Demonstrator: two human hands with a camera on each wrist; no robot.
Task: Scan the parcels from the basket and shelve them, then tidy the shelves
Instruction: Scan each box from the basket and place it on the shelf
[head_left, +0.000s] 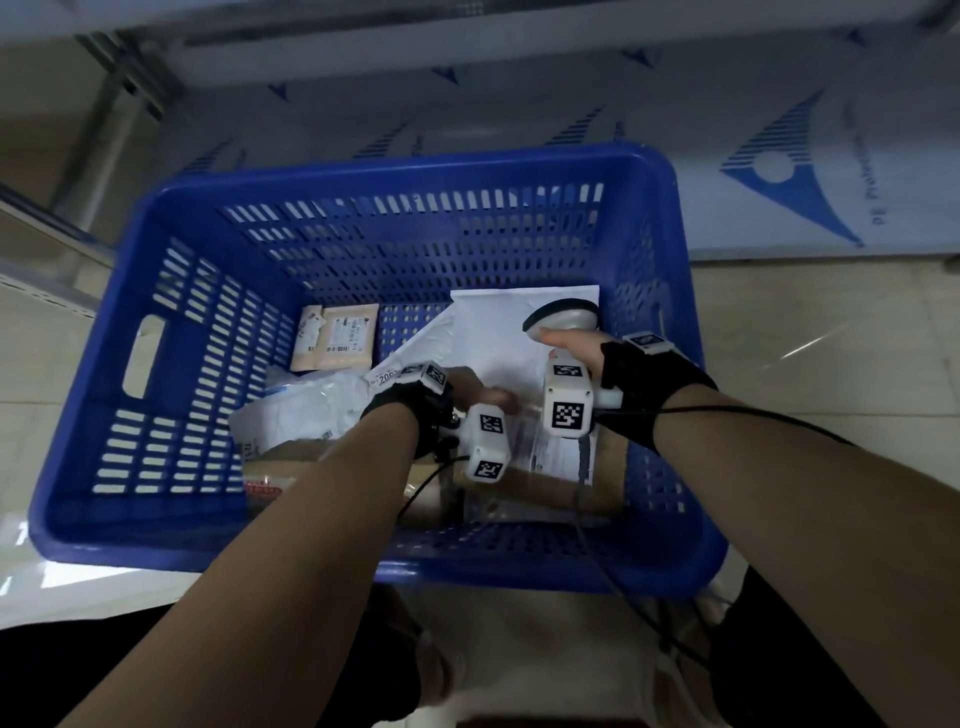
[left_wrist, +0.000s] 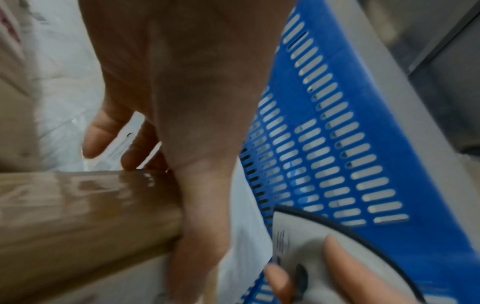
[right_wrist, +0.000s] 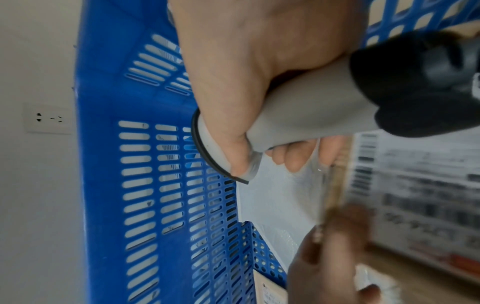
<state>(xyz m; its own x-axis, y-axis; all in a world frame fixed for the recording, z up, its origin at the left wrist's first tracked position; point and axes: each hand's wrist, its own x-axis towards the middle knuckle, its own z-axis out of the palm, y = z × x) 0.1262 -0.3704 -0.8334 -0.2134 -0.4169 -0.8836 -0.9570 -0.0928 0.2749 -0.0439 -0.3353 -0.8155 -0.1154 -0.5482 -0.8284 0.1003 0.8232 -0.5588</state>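
Head view looks down into a blue slotted plastic basket (head_left: 171, 291) on pale floor tiles. Against its near wall lies a brown taped cardboard box (head_left: 545, 493); the left hand (head_left: 475, 392) curls its fingers (left_wrist: 98, 131) over the box's far edge. A white padded mailer (head_left: 498, 338) lies by the right wall, a small tan parcel (head_left: 335, 338) at the far wall. Over the mailer, the right hand (head_left: 574, 345) wraps a grey handheld barcode scanner (head_left: 561, 312).
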